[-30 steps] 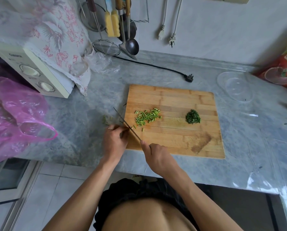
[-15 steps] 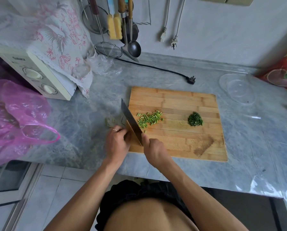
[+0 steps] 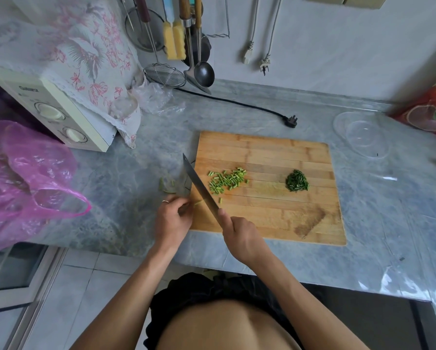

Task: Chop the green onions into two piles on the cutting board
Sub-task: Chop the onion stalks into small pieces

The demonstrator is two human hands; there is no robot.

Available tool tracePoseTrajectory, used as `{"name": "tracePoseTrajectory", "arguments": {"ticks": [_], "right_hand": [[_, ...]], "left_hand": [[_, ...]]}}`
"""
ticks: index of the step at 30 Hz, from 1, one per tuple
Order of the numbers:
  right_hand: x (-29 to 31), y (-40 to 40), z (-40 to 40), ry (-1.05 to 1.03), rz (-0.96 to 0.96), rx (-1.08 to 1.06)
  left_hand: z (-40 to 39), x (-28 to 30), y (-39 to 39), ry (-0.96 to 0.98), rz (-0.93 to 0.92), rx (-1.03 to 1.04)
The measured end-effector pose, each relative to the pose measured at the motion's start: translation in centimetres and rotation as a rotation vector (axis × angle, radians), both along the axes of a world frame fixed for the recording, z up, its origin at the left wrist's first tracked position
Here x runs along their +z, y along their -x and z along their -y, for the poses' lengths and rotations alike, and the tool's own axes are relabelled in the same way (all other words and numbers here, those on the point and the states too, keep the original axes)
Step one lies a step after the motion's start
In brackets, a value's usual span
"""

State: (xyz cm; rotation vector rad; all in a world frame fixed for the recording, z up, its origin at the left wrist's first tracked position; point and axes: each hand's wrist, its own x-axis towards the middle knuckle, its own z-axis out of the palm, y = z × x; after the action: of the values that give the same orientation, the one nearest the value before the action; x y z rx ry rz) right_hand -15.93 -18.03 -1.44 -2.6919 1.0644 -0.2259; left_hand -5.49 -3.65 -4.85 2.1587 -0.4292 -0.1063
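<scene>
A wooden cutting board (image 3: 275, 218) lies on the marble counter. On it sit a pile of light green onion pieces (image 3: 227, 181) at the left and a smaller dark green pile (image 3: 297, 181) at the right. My right hand (image 3: 242, 236) grips the handle of a long knife (image 3: 199, 185), whose blade slants over the board's left edge with its flat side showing. My left hand (image 3: 172, 218) rests at the board's left front corner with fingers curled beside a small pale onion bit (image 3: 198, 203); whether it holds anything is hidden.
Green scraps (image 3: 166, 185) lie on the counter left of the board. A pink plastic bag (image 3: 27, 178) and a microwave (image 3: 60, 114) stand at the left. A black plug and cord (image 3: 290, 121) lie behind the board, a clear lid (image 3: 361, 133) at the right. Utensils (image 3: 186, 46) hang on the wall.
The knife turned from edge-on to show its flat side and its tip lifted toward the board's left edge. My left hand drew slightly back from the blade. The piles stayed put.
</scene>
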Motion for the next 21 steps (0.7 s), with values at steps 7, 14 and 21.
{"name": "tracePoseTrajectory", "arguments": {"ticks": [7, 14, 21], "right_hand": [[0.2, 1.1, -0.5, 0.04, 0.071, 0.211], [0.0, 1.3, 0.2, 0.324, 0.078, 0.651], [0.1, -1.3, 0.5, -0.094, 0.102, 0.536]], "left_hand": [[0.8, -0.4, 0.2, -0.057, 0.012, -0.012], [2.0, 0.3, 0.7, -0.083, 0.061, 0.018], [2.0, 0.3, 0.4, -0.13, 0.062, 0.0]]}}
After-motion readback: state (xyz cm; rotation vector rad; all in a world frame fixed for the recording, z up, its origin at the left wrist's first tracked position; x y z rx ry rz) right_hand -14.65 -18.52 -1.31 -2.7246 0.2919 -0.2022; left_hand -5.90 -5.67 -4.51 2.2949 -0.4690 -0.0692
